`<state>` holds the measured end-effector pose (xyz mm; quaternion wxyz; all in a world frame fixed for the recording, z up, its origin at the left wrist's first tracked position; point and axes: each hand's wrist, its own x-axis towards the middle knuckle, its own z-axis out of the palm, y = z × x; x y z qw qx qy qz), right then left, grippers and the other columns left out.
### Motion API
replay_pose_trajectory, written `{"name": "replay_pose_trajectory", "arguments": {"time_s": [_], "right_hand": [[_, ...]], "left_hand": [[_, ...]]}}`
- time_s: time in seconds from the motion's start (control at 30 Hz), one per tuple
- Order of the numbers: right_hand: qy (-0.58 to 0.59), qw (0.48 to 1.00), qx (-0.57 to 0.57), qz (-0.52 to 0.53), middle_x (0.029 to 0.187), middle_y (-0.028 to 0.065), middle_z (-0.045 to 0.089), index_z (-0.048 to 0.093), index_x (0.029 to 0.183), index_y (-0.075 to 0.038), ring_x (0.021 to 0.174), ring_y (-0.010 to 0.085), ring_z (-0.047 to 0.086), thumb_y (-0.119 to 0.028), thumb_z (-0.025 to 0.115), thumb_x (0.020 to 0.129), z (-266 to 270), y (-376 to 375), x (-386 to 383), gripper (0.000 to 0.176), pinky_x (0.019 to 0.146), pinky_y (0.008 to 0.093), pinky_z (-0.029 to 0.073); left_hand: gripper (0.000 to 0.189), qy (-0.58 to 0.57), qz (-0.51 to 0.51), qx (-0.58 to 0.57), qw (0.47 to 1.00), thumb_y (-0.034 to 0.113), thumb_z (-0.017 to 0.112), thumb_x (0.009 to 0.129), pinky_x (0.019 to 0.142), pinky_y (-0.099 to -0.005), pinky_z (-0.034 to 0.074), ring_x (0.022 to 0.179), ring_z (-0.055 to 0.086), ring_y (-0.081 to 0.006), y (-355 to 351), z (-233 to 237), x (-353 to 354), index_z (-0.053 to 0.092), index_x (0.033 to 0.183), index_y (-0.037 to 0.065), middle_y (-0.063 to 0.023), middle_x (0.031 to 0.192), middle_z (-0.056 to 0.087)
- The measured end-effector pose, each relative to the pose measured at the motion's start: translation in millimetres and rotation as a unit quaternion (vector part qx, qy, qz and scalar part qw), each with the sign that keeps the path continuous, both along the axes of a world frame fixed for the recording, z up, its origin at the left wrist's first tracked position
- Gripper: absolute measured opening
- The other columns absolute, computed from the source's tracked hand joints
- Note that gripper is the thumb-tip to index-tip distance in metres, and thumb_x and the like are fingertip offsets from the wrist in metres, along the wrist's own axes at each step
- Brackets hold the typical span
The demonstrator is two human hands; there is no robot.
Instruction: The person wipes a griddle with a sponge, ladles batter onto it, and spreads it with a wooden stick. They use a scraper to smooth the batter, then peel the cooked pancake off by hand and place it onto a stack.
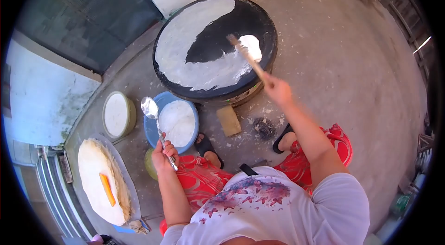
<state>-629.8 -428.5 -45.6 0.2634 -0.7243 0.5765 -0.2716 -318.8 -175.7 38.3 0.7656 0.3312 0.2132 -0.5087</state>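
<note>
My right hand (277,88) is closed around the handle of a wooden batter spreader (249,59), whose far end rests over a large round black griddle (211,39). A thin sheet of white batter (178,50) covers the griddle's left and near side in a curved band. Beside the spreader, a thick mound of batter (251,47) lies near the right rim. My left hand (165,153) grips a large metal spoon (149,107), bowl up and smeared white, over the edge of a blue basin (148,130) holding white batter (177,123).
A pale tub (131,116) of white stuff stands left of the basin. Lower left, a stack of thin pancakes (92,178) bears an orange strip (107,189). A tan block (228,121) and dark debris (264,128) lie before the griddle. A wall (46,87) bounds the left.
</note>
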Motion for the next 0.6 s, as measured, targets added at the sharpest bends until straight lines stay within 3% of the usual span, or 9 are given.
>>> {"name": "replay_pose_trajectory", "arguments": {"time_s": [0.03, 0.1, 0.2, 0.33, 0.4, 0.43, 0.5, 0.6], "right_hand": [[-0.001, 1.000, 0.000, 0.000, 0.066, 0.0064, 0.057, 0.053, 0.117, -0.029, 0.053, 0.0245, 0.056, -0.014, 0.056, 0.073, 1, 15, -7, 0.047, 0.051, 0.0359, 0.047], [0.139, 0.954, -0.144, 0.224, 0.065, 0.0057, 0.055, 0.053, 0.117, -0.029, 0.058, 0.0246, 0.058, -0.017, 0.057, 0.074, -3, 30, -26, 0.045, 0.052, 0.0349, 0.047], [0.236, 0.948, -0.157, 0.143, 0.065, 0.0052, 0.054, 0.054, 0.116, -0.029, 0.058, 0.0242, 0.057, -0.017, 0.056, 0.074, -30, -22, -81, 0.044, 0.051, 0.0341, 0.047], [0.251, 0.939, -0.214, 0.095, 0.067, 0.0044, 0.056, 0.052, 0.118, -0.031, 0.058, 0.0231, 0.058, -0.015, 0.056, 0.073, -1, -87, -63, 0.048, 0.051, 0.0341, 0.047], [0.140, 0.988, -0.058, 0.035, 0.068, 0.0034, 0.057, 0.051, 0.118, -0.032, 0.058, 0.0215, 0.058, -0.012, 0.056, 0.072, 8, -98, -36, 0.051, 0.051, 0.0337, 0.047], [0.140, 0.988, -0.058, 0.036, 0.068, 0.0034, 0.057, 0.051, 0.118, -0.032, 0.058, 0.0215, 0.058, -0.012, 0.056, 0.072, 8, -94, -41, 0.051, 0.051, 0.0337, 0.047], [0.088, 0.961, -0.130, 0.230, 0.069, 0.0036, 0.058, 0.052, 0.117, -0.033, 0.059, 0.0220, 0.058, -0.012, 0.056, 0.071, 1, -77, -54, 0.050, 0.052, 0.0343, 0.047], [0.164, 0.953, -0.132, 0.217, 0.068, 0.0052, 0.059, 0.053, 0.115, -0.032, 0.059, 0.0237, 0.058, -0.014, 0.056, 0.072, -14, -111, -110, 0.046, 0.053, 0.0351, 0.047]], "left_hand": [[0.025, -0.001, 0.000, 0.000, 1.000, 0.018, 0.035, 0.092, 0.038, -0.0190, 0.032, 0.046, 0.038, -0.0078, -1, 0, 0, 0.047, 0.109, 0.004, -0.0050, 0.068, 0.044], [0.026, 0.008, 0.008, 0.009, 1.000, 0.018, 0.035, 0.092, 0.038, -0.0190, 0.032, 0.046, 0.038, -0.0078, -4, -2, -1, 0.048, 0.109, 0.003, -0.0050, 0.068, 0.044], [0.025, 0.003, 0.008, 0.002, 1.000, 0.018, 0.035, 0.092, 0.039, -0.0194, 0.033, 0.046, 0.039, -0.0080, -9, -2, -6, 0.048, 0.109, 0.003, -0.0051, 0.068, 0.044], [0.025, 0.007, 0.017, 0.008, 1.000, 0.017, 0.035, 0.092, 0.040, -0.0205, 0.034, 0.047, 0.040, -0.0085, -21, -2, -11, 0.048, 0.109, 0.003, -0.0055, 0.068, 0.045], [0.025, 0.006, 0.025, 0.015, 1.000, 0.017, 0.035, 0.092, 0.040, -0.0205, 0.034, 0.047, 0.039, -0.0086, -29, -4, -13, 0.047, 0.109, 0.003, -0.0055, 0.069, 0.045], [0.026, 0.005, 0.032, 0.025, 0.999, 0.017, 0.035, 0.092, 0.040, -0.0205, 0.034, 0.047, 0.039, -0.0086, -31, -6, -14, 0.047, 0.109, 0.003, -0.0055, 0.069, 0.045], [0.026, 0.012, 0.028, 0.024, 0.999, 0.016, 0.035, 0.092, 0.040, -0.0204, 0.034, 0.047, 0.039, -0.0085, -32, -8, -14, 0.047, 0.109, 0.002, -0.0055, 0.069, 0.045], [0.026, 0.013, 0.029, 0.022, 0.999, 0.016, 0.034, 0.092, 0.040, -0.0202, 0.034, 0.047, 0.039, -0.0083, -36, -9, -16, 0.047, 0.109, 0.002, -0.0056, 0.069, 0.045]]}}
